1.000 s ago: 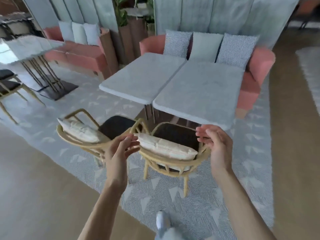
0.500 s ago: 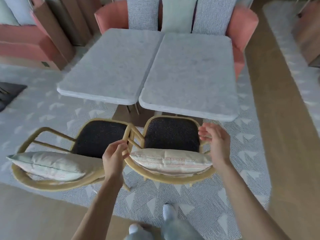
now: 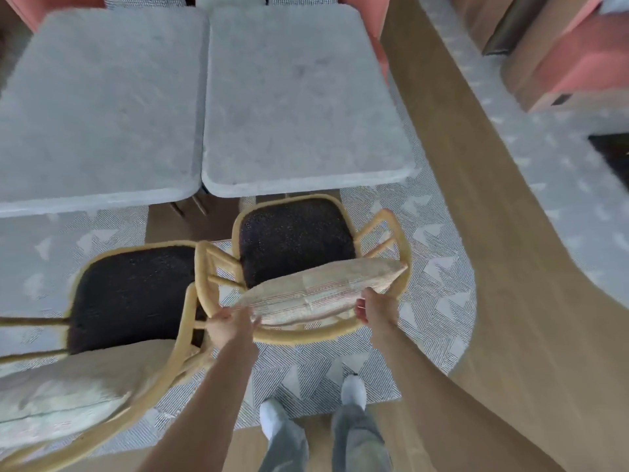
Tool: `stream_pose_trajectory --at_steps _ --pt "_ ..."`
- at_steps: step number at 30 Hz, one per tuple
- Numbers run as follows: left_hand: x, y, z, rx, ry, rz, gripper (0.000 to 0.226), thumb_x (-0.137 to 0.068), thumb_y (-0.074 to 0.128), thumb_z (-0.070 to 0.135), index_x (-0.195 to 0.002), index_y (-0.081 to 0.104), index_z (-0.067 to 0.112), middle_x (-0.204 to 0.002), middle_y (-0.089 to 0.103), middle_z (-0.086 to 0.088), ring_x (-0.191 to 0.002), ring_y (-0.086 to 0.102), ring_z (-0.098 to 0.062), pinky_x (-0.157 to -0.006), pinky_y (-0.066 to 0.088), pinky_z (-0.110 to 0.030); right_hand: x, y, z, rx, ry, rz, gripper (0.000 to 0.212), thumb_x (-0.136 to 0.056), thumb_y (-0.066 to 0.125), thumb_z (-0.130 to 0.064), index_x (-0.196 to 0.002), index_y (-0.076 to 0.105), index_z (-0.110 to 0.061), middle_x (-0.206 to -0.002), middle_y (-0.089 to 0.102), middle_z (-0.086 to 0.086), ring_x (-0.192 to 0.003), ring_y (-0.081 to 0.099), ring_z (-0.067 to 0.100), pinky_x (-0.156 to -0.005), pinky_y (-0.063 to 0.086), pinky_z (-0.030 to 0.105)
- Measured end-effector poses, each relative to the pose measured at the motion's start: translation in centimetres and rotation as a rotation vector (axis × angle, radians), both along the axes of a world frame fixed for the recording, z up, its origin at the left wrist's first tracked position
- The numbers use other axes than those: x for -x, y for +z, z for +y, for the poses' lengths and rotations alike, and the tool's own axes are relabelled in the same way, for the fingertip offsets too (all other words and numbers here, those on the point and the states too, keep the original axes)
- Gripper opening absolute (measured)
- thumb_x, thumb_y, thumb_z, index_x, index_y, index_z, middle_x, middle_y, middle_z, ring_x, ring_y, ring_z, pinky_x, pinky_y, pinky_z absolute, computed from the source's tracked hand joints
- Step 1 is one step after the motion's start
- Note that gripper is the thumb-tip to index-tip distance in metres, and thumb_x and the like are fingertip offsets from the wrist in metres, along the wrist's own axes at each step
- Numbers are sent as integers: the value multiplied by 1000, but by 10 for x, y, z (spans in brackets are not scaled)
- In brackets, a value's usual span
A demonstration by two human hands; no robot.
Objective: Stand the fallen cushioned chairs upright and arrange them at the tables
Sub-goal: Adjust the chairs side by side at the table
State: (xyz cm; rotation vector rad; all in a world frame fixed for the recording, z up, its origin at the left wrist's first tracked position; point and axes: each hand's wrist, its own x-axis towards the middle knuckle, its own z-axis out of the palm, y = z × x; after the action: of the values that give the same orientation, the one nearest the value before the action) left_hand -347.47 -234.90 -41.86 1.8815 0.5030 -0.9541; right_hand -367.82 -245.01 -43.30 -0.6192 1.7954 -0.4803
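- While half a second ago both hands were hovering just off its back rail, the right-hand rattan chair [image 3: 299, 253] is now being held: it is standing upright on the patterned rug [image 3: 425, 301], its dark seat facing the near edge of the right marble table [image 3: 299, 97] and sitting just short of it, not tucked under.
- The left hand [image 3: 228, 327] is gripping the curved back rail at its left end, fingers wrapped round the rattan beside the corner of the striped back cushion [image 3: 316, 291].
- The right hand [image 3: 376, 310] is closing on the rail at the cushion's right end, fingers curled over the edge; how far they are wrapping under is hidden.
- The contact is meaning, as I judge it, that the step is passing from reaching to positioning: the chair is ready to be nudged or squared to the table.
- The second chair [image 3: 129, 294] is standing upright just to the left, its arm almost touching the held chair's arm and its seat facing the left table [image 3: 95, 103].
- The view is now looking more steeply down than a moment ago, with the person's feet [image 3: 354, 390] showing at the rug's near edge.
- Beyond the tables, a pink bench [image 3: 381, 15] is showing only at its edges.
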Motion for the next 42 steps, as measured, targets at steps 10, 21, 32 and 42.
stream_pose_trajectory --at_steps 10,21,32,42 --pt "46 -31 5 -11 -12 377 22 -93 64 4 -113 55 3 -110 51 -12 -109 57 -32 -100 48 -58 18 -27 14 -203 -102 -87 30 -94 69 -19 -114 59 2 -94 65 16 -76 67 24 -66 60 35" --pt "56 -26 0 61 17 347 33 -93 60 -6 -124 49 -10 -102 60 -20 -114 62 -42 -70 60 -48 23 -42 12 -149 -2 -58 20 -94 69 -19 -101 64 -1 -90 74 16 -66 75 24 -48 57 25" --pt "64 -35 15 32 28 374 18 -86 66 -12 -90 52 0 -93 62 -21 -91 67 -40 -55 57 -52 43 -41 27 -149 -81 3 19 -91 72 -13 -102 64 1 -85 73 18 -63 75 29 -39 53 23" --pt "59 -46 23 23 26 370 26 -83 69 -13 -101 54 -2 -108 64 -24 -94 67 -41 -86 57 -57 53 -56 39 -144 -81 15 25 -87 76 -18 -103 65 -1 -87 73 14 -70 76 29 -62 62 37"
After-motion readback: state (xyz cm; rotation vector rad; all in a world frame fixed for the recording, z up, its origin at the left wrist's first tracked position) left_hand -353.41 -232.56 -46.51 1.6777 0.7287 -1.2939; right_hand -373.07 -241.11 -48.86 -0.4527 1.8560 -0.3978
